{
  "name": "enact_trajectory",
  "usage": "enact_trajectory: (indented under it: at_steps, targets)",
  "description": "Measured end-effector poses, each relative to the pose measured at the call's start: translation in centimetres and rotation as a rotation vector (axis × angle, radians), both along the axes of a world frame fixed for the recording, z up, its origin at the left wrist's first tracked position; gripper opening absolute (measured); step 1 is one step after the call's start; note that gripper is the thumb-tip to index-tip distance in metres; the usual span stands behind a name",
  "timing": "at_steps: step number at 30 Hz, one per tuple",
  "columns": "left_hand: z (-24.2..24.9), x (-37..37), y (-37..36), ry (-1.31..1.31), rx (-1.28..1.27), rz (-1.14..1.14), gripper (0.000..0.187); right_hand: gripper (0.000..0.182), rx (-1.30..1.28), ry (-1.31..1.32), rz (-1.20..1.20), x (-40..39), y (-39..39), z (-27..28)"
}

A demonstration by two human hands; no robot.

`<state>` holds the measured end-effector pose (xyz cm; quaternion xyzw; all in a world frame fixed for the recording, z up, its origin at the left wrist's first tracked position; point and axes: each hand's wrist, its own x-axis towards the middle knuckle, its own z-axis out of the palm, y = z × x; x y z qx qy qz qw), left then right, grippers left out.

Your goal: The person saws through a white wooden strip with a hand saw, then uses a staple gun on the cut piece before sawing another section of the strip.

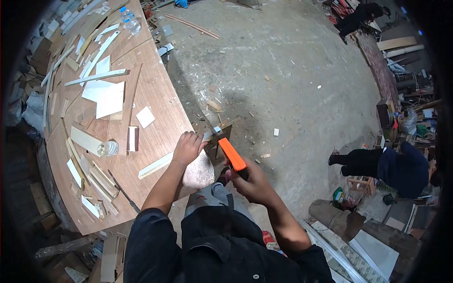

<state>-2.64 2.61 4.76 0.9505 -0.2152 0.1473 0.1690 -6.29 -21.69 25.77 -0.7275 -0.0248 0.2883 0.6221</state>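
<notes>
My right hand (253, 185) is closed around the grip of a hand saw (232, 154) with a bright orange body. Its thin blade reaches forward over the table corner and crosses the end of a white wooden strip (155, 165). That strip lies slantwise on the plywood table (163, 120), with its far end at the edge. My left hand (188, 148) presses down on the strip close to the blade, fingers curled over it. Just below the left hand, a pale worn block (198, 174) sits at the table's corner.
Wood strips and white board offcuts (107, 96) cover the table's left side, with a clear jar (108, 148) and a water bottle (130, 21). Scraps dot the concrete floor (302, 80). One person (387, 167) bends at the right; another person (363, 19) is farther back.
</notes>
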Motion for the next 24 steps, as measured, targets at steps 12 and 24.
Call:
enact_trajectory:
  at_steps: [12,24]
  targets:
    - [-1.6,1.9,1.9,0.339,0.052,-0.070,0.030,0.029,-0.097,0.209,0.042,6.2,5.4,3.5]
    - [-0.7,2.6,2.0,0.402,-0.068,-0.054,0.030,0.028,-0.239,0.306,-0.033,6.0,6.2,4.4]
